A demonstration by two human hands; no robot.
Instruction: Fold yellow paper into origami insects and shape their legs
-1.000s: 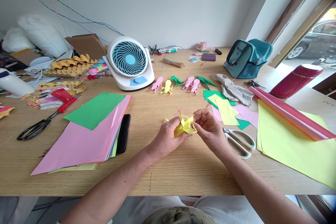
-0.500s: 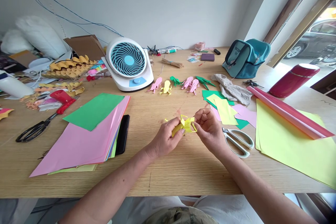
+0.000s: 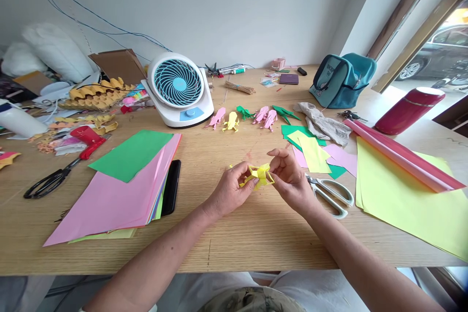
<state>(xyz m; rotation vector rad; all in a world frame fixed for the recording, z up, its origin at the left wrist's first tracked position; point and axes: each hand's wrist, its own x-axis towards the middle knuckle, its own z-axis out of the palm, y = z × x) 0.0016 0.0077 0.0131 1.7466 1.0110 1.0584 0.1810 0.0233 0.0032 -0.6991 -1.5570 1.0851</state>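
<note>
A small yellow folded paper figure is held just above the wooden table between both hands. My left hand pinches its left side with thumb and fingers closed. My right hand pinches its right side, fingertips pressed on a thin paper point. A row of finished paper figures, pink, yellow and green, lies farther back on the table.
A stack of coloured sheets lies left, over a black phone. White scissors sit right of my hands. Large yellow sheets, a pink paper roll, a red flask, a teal bag and a fan stand around.
Both hands have kept hold of the yellow figure and turned it slightly; its shape looks more spread between the fingers. The hands shifted a little away from me.
</note>
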